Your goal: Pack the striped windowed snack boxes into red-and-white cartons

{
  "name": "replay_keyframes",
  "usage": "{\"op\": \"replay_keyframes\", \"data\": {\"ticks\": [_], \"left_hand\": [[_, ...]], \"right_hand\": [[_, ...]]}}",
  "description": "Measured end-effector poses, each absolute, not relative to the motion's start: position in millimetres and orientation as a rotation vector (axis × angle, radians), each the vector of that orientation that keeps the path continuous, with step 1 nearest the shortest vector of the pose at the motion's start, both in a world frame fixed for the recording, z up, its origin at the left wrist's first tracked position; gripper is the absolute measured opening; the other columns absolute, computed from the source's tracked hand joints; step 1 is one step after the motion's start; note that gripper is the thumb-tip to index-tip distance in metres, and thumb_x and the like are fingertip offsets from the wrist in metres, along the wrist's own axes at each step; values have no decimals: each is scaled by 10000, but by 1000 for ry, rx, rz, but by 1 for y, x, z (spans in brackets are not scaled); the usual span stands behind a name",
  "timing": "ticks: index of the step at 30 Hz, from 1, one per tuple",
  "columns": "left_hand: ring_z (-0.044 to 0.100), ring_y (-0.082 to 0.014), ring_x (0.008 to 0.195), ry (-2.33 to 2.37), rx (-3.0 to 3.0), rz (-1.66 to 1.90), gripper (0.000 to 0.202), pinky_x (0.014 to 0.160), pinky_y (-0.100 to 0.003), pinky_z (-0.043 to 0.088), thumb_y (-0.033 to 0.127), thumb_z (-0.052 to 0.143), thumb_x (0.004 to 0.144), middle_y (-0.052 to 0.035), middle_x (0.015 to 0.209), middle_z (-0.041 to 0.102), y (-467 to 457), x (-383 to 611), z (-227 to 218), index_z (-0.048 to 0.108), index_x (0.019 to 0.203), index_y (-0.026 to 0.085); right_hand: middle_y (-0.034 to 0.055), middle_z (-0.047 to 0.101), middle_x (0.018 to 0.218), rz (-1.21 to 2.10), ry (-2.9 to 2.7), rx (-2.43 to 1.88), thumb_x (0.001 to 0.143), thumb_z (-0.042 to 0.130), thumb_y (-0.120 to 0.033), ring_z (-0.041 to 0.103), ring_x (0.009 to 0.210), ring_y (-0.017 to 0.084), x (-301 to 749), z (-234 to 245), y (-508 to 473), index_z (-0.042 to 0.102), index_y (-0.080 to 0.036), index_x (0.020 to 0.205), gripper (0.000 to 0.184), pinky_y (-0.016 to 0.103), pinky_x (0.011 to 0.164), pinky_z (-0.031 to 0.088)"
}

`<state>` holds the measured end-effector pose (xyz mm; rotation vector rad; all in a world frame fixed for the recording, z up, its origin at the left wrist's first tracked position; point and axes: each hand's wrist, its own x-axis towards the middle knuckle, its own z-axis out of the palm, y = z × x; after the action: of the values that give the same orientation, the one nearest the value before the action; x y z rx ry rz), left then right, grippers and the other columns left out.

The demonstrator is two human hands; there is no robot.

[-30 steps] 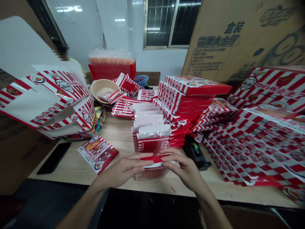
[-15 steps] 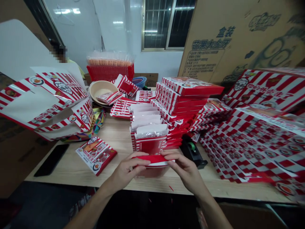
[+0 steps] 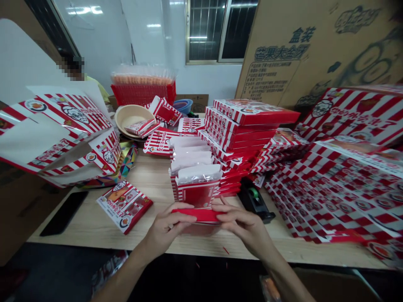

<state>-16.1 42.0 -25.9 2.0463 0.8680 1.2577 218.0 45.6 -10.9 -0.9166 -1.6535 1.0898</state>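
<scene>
A small red box [image 3: 197, 215] stands near the table's front edge between my two hands, its red top lying flat. My left hand [image 3: 166, 224] is closed on the box's left end, fingers over the top and thumb at the near side. At the right end, my right hand [image 3: 242, 222] grips the box in the same way. Right behind it is a row of open red-and-white boxes [image 3: 197, 193] with clear wrapping and white flaps sticking up. A flat printed box [image 3: 125, 206] lies to the left of my hands.
A black tape dispenser [image 3: 256, 203] sits right of my hands. Stacked boxes [image 3: 239, 130] rise behind it, and a large pile [image 3: 340, 188] fills the right side. A black phone [image 3: 64, 213] lies at left, below an unfolded display carton [image 3: 63, 142]. Another person [image 3: 97, 86] is at the back left.
The box's red top flap, tilted with a white edge showing, now lies flat. My hands stay at both ends, and the view has shifted slightly.
</scene>
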Motion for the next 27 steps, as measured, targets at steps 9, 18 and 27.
{"op": "replay_keyframes", "data": {"ticks": [9,18,27], "left_hand": [[593,-148,967,926,2014,1251,185,826,-253,489,116,545,835,-67,995,634,41,-13,-23,674,929,209],[600,-159,942,979,2078,1206,169,784,-262,500,154,518,850,-72,990,623,31,3,-29,639,954,211],[605,-139,963,942,2127,1251,203,802,-225,496,120,547,827,-47,1033,623,29,15,-28,631,970,237]], "right_hand": [[79,604,1190,945,-1304,-1097,808,539,-448,543,1117,233,252,-52,52,613,-270,1118,365,427,958,415],[30,595,501,864,-1029,-1743,546,685,-427,512,448,159,355,-94,72,668,-178,605,256,254,374,353],[36,653,735,1013,-800,-1513,471,716,-559,627,694,197,353,-116,46,629,-193,657,420,365,690,530]]}}
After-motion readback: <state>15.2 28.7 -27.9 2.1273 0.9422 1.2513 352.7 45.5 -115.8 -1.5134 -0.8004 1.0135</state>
